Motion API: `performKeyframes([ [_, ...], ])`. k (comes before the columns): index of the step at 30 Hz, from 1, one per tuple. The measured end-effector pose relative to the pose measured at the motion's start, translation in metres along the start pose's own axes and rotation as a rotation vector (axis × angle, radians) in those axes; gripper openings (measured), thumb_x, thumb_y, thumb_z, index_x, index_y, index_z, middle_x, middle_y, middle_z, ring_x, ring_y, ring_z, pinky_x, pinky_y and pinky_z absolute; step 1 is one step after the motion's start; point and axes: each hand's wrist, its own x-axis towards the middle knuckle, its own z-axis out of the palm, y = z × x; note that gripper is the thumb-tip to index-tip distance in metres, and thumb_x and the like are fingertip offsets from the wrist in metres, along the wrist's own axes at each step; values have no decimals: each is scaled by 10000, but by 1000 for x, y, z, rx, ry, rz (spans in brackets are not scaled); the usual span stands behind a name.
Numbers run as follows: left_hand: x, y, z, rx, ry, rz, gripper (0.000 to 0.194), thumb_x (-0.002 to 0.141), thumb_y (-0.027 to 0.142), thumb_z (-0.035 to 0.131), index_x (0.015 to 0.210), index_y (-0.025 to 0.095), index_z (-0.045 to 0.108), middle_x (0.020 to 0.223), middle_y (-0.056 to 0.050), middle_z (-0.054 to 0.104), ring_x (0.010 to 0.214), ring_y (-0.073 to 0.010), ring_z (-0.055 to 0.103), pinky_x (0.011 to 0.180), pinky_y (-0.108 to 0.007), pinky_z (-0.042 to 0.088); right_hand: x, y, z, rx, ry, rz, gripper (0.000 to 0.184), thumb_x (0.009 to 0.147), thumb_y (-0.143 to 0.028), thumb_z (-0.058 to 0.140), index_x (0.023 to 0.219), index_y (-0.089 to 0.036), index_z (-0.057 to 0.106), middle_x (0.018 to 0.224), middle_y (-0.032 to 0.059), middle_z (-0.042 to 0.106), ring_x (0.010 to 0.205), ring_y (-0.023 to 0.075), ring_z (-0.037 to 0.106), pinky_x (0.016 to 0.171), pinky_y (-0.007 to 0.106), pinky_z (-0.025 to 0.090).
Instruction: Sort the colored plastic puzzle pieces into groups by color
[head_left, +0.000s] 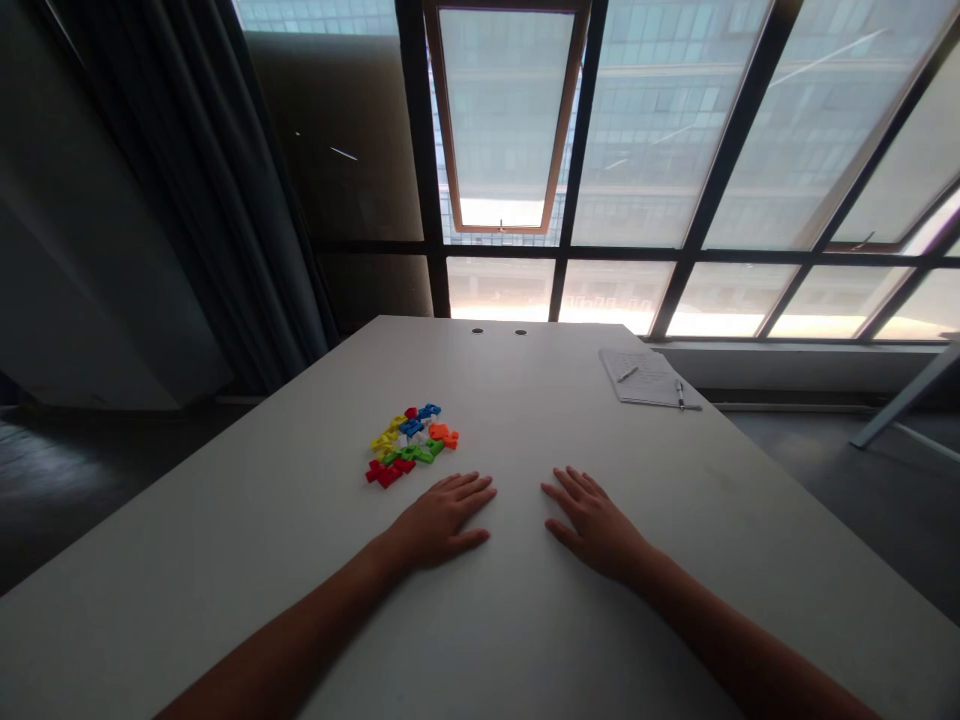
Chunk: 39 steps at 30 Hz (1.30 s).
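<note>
The left hand point(439, 520) is laid flat on the white tabletop point(525, 400), with the palm turned down and the fingers opened moderately wide. Nothing is held by it. The right hand point(596, 525) is placed in the same manner, palm down and fingers spread, and it is also empty. A narrow bare part of the tabletop is left between the two hands.

A small pile of plastic puzzle pieces point(411, 445) is lying left of the tabletop's middle, just beyond the left hand and not touched by it. Red, yellow, blue, green, orange and some white pieces can be seen, and they are lying flat and partly over each other. The right hand is farther from this pile.

Near the far right corner of the tabletop, a sheet of written notepaper point(645, 378) is lying, with a pen point(679, 394) placed on it. Two small round holes point(499, 331) are seen close to the far edge. Beyond this edge, a large window with dark frames point(615, 130) is standing, and a dark curtain point(187, 180) is hanging on the left side.
</note>
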Motion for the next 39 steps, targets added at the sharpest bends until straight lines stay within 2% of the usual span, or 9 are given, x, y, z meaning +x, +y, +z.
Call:
performKeyframes([
  [8,-1,3,-5,33,5,8,630,1031,589,569,1595,311,532,1637,-62,523,1519,-298,485,1287,-518,361,-1,1,1,-47,-26,-6,589,1058,-541,545,1555,-228,588,1672,167,445,1586,377,356,1298,619,288],
  [12,1,-32,-28,154,197,-114,433,1055,468,544,1431,312,690,1515,-54,654,1458,-298,553,1306,-573,308,0,2,1,-67,-40,-11,603,1067,-562,515,1564,-226,578,1679,168,435,1591,376,345,1301,619,279],
  [14,3,-54,-44,202,314,-268,465,1049,480,537,1436,266,680,1498,-100,663,1440,-310,568,1278,-578,355,0,1,1,-65,-45,-17,600,1070,-556,514,1570,-228,571,1681,167,432,1593,371,341,1302,616,279],
  [17,4,-66,-57,200,342,-309,536,1040,541,534,1467,237,647,1515,-121,646,1430,-313,579,1259,-555,395,0,1,2,-64,-32,-23,583,1068,-533,534,1561,-226,581,1671,170,446,1587,373,353,1297,619,295],
  [23,-14,8,-22,48,149,-45,783,1033,658,510,1667,212,397,1660,-127,486,1547,-303,446,1283,-504,386,-1,-5,-3,-69,29,-97,519,1082,-398,527,1526,-137,596,1581,211,549,1522,360,470,1269,619,368],
  [27,-18,46,1,52,74,110,1100,950,787,544,1747,174,95,1760,-173,244,1626,-346,264,1339,-528,257,-5,-23,-17,-75,87,-217,683,1088,-472,510,1629,-63,431,1674,236,404,1616,359,281,1306,610,307],
  [31,-4,44,4,58,26,120,1178,913,856,518,1744,141,87,1769,-197,170,1641,-360,198,1350,-533,197,-12,-35,-25,-98,-20,-265,940,1036,-650,542,1695,-42,258,1756,234,159,1654,375,52,1332,626,206],
  [35,4,32,7,33,-59,96,1057,946,833,486,1727,166,235,1751,-190,245,1624,-354,265,1335,-529,231,-13,-33,-22,-87,-271,-181,1083,991,-783,498,1690,0,231,1746,262,109,1649,389,62,1343,600,161],
  [39,4,30,10,14,-90,49,967,972,806,470,1703,190,327,1747,-162,272,1616,-340,295,1329,-516,252,-10,-31,-21,-60,-326,-113,1081,982,-811,477,1693,-28,254,1748,239,118,1654,366,84,1355,561,118],
])
